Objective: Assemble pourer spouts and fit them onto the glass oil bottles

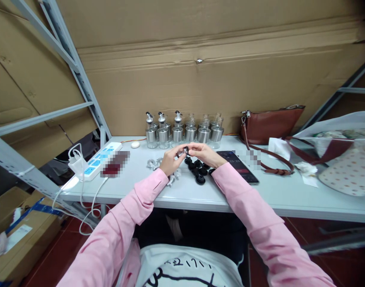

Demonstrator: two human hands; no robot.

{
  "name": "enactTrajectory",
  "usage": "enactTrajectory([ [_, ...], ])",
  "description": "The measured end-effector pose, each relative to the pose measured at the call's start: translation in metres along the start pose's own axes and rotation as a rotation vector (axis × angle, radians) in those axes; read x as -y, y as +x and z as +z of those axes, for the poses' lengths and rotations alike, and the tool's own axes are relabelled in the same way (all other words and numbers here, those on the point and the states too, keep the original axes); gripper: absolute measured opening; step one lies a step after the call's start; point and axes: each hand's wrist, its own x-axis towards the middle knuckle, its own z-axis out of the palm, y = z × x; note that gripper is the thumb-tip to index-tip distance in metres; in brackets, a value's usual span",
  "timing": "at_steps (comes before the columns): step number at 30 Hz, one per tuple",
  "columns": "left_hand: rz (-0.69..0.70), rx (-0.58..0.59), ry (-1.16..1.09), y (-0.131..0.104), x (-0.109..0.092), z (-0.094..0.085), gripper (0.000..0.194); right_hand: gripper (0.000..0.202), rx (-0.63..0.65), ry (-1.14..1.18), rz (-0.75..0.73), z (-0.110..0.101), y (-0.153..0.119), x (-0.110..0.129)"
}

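My left hand (171, 160) is closed on a small silvery pourer piece (181, 152), just above the table. Against it, my right hand (205, 154) pinches a small black stopper (187, 150); the fingers of both hands meet and partly hide the two parts. Several loose black stoppers (200, 179) lie below and beside my right hand. Silvery, whitish pourer pieces (152, 163) are scattered around my left hand. Behind the hands stand several glass bottles with steel sleeves (163, 135), some topped with a black-and-silver pourer (178, 116).
At left, a white power strip (95, 161) with a plugged-in charger and cables sits on the white table (194, 201). A phone (239, 167) lies right of the stoppers. Further right are a brown handbag (272, 125), tissues and a dotted bag (344, 175). Cardboard (170, 79) backs the table.
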Motion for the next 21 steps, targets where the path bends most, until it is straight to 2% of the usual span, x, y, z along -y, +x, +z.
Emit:
enactTrajectory([
  [13,-0.026,-0.015,-0.040,0.0000,-0.0006,0.0012,0.031,0.027,-0.004,-0.014,-0.043,0.0002,0.0006,-0.0041],
  [21,-0.025,-0.020,-0.035,-0.0005,0.0016,0.0021,0.031,0.031,-0.010,0.018,-0.013,0.0014,0.0008,-0.0062],
])
